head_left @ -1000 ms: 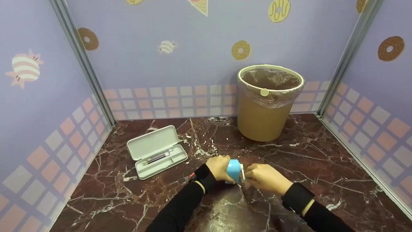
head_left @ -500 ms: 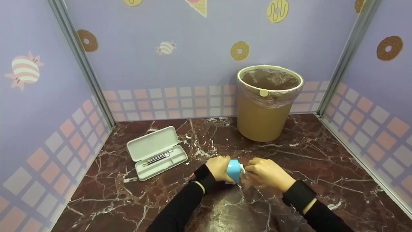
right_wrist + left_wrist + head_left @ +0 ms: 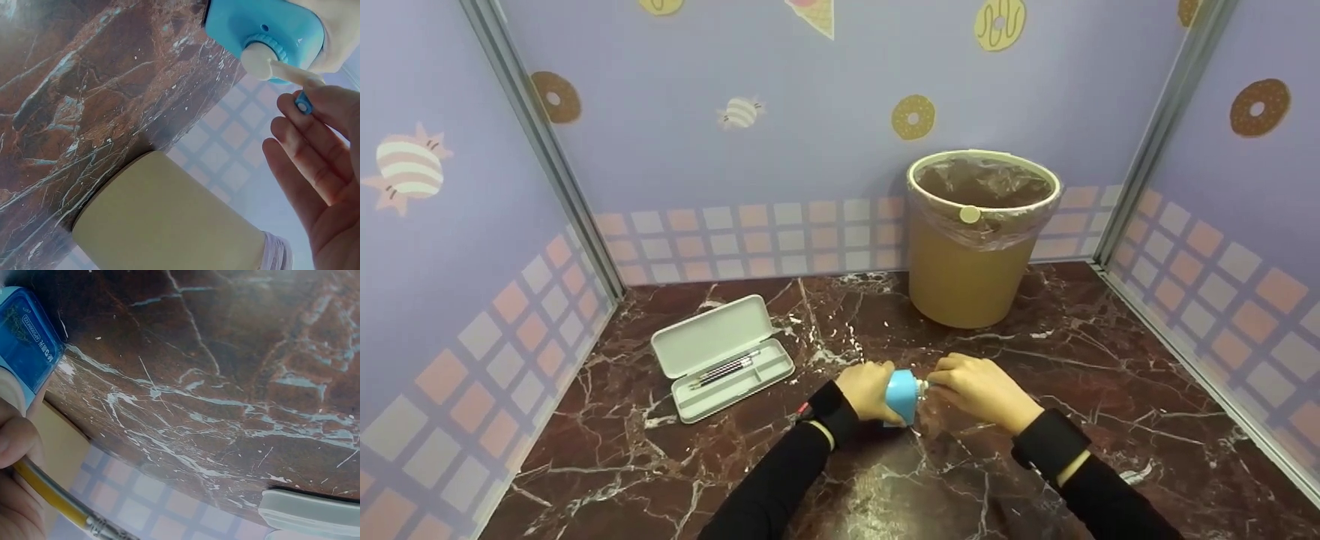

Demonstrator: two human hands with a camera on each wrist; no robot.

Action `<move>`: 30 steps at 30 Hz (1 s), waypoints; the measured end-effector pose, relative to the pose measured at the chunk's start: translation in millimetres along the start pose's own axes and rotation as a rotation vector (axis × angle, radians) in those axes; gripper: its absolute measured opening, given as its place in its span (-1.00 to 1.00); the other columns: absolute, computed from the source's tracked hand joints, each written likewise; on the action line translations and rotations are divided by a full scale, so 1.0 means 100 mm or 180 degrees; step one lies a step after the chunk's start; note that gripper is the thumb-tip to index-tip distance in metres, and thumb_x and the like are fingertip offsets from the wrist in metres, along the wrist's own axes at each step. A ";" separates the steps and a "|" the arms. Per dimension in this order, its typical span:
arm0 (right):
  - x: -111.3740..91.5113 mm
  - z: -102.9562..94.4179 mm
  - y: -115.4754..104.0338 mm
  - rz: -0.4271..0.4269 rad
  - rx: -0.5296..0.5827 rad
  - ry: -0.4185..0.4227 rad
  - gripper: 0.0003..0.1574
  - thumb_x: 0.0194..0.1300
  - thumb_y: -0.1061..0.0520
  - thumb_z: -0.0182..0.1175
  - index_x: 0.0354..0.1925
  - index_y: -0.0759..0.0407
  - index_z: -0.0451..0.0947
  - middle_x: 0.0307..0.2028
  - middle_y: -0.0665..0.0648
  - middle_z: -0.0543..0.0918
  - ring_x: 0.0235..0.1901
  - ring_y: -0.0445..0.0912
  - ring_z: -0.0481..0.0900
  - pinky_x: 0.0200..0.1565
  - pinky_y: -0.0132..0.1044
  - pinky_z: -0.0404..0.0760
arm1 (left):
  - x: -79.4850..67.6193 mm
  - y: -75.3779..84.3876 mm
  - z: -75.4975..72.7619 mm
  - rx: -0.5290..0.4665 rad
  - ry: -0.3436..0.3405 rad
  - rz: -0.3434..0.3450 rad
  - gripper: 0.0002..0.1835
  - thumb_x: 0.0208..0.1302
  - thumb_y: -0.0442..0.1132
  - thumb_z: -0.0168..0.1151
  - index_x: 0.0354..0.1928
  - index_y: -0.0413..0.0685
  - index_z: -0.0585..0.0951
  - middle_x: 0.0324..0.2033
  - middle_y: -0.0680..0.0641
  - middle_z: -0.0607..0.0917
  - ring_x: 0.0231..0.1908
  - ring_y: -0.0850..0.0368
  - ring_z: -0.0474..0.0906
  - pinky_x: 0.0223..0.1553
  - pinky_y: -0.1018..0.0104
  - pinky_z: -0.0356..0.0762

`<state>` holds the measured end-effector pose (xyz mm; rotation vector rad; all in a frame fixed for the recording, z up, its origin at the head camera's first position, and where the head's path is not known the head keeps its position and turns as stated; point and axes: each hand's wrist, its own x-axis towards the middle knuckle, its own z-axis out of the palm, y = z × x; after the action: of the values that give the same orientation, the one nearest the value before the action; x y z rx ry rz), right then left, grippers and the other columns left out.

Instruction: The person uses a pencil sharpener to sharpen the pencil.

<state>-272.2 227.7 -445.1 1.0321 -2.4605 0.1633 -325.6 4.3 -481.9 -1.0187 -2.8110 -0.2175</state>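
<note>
A blue crank pencil sharpener stands on the marble-patterned tabletop, its clear blue shavings drawer showing dark shavings in the left wrist view. My left hand grips the sharpener's body from the left. A yellow pencil with a metal ferrule sticks out past that hand's fingers, its far end hidden. On the sharpener's other side, my right hand pinches the end of the white crank between thumb and index finger. Its other fingers are loosely bent, and a blue knob tip shows beside the fingertips.
An open pale pencil case lies to the left with several pencils in it. A tan waste bin with a clear liner stands at the back right. White specks dot the tabletop near the sharpener. Patterned walls enclose three sides.
My right hand has gone round with the crank, rising a little and away from me. The left hand and the sharpener have stayed in place. The head view has shifted slightly.
</note>
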 end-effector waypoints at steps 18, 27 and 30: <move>0.31 0.04 0.09 0.0097 -0.0295 0.0065 -0.92 0.16 0.22 0.42 -0.42 0.07 0.70 -0.43 0.06 0.68 -0.42 -0.04 0.65 -0.42 -0.16 0.62 | 0.04 -0.12 -0.04 0.0117 0.0070 0.0132 -0.24 -0.27 0.27 0.67 -0.13 -0.05 0.57 -0.35 -0.03 0.77 -0.36 0.05 0.74 -0.35 0.18 0.67; 0.32 0.37 0.19 0.0175 -0.0392 -0.0066 -0.84 -0.08 0.35 0.40 -0.50 0.12 0.69 -0.49 0.09 0.66 -0.46 0.01 0.60 -0.43 -0.10 0.63 | -0.01 -0.03 0.01 0.0096 0.0140 0.0197 -0.24 -0.32 0.30 0.67 -0.17 -0.03 0.57 -0.39 0.00 0.76 -0.41 0.08 0.72 -0.43 0.20 0.65; 0.31 0.42 0.21 0.0183 -0.0342 -0.0065 -0.83 -0.06 0.36 0.42 -0.49 0.12 0.69 -0.48 0.09 0.68 -0.46 0.00 0.62 -0.44 -0.10 0.63 | -0.02 -0.04 0.02 0.0131 0.0158 0.0179 -0.23 -0.33 0.31 0.66 -0.18 -0.01 0.56 -0.39 0.01 0.75 -0.41 0.09 0.72 -0.43 0.20 0.64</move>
<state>-321.3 210.2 -466.6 0.9226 -2.4891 0.0384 -327.3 0.5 -484.4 -1.0664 -2.7270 -0.1753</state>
